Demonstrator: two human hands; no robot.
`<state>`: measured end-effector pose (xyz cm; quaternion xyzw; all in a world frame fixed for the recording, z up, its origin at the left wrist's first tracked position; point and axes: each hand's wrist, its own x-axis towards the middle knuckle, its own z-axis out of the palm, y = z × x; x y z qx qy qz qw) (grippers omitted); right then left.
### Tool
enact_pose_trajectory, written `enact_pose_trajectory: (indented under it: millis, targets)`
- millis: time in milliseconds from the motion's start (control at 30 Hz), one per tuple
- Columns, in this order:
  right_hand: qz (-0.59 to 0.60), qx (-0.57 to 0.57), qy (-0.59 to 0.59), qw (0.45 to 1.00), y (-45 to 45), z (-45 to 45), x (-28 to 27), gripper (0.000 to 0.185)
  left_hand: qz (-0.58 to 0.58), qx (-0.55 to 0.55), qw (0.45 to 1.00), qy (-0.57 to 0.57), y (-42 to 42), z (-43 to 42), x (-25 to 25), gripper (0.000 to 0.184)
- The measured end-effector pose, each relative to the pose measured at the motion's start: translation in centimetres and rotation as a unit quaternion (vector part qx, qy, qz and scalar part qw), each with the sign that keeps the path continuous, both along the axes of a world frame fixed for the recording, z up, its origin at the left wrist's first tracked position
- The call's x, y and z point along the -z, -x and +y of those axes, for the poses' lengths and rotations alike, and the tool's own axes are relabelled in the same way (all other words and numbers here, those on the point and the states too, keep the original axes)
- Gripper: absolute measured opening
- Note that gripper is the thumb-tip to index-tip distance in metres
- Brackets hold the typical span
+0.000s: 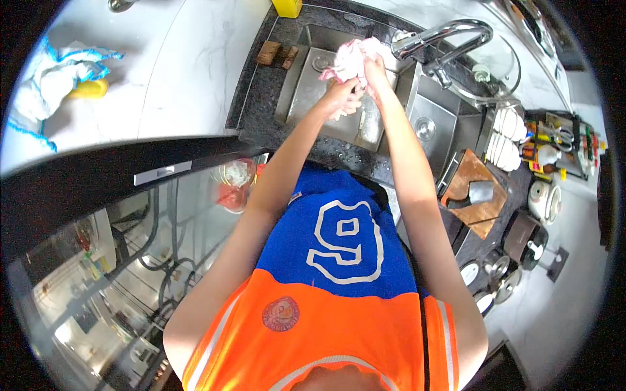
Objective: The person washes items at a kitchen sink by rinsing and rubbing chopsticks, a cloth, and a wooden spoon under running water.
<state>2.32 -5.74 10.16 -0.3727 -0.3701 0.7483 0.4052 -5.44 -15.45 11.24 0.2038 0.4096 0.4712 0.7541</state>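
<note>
Largest first: a dark surface (251, 98) is framing a double sink (409, 88), its front edge showing wet specks. The left basin (310, 98) is lying under both hands; a chrome faucet (450, 29) is arching off to the right. The pink-and-white cloth (355, 57) is hanging bunched above that basin. The right hand (375, 73) is clamping the cloth; the left hand (340, 96) is meeting its lower side, fingers bending — how firmly that grip is closing, we are not able to tell. Smallest: a brown block (268, 52) is sitting beside the basin.

We are judging this as a washing or wringing step. The next move is probably calling for both grips on the fabric, twisting against each other — drips falling inside the basin.
</note>
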Motion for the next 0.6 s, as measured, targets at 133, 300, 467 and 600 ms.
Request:
enact_pose_trajectory:
  millis: [133, 300, 467, 600]
  targets:
    - [-0.017, -0.010, 0.017, 1.000, 0.2, 0.4, -0.5, 0.030, -0.015, -0.019, 1.000, 0.001, -1.3, -0.8, 0.7, 0.030]
    - [0.037, -0.059, 0.014, 0.997, 0.4, 1.5, 1.0, 0.034, -0.019, -0.027, 0.999, -0.008, -0.9, -1.0, 0.5, 0.030]
    - [0.103, -0.074, 0.049, 0.991, -0.1, 2.4, -0.5, 0.031, -0.078, -0.003, 0.997, 0.020, -1.5, -2.3, 0.7, 0.030]
    - [0.058, -0.083, 0.095, 0.990, 0.2, 3.4, 1.7, 0.038, -0.033, -0.028, 0.999, -0.008, -2.4, -2.6, 1.4, 0.030]
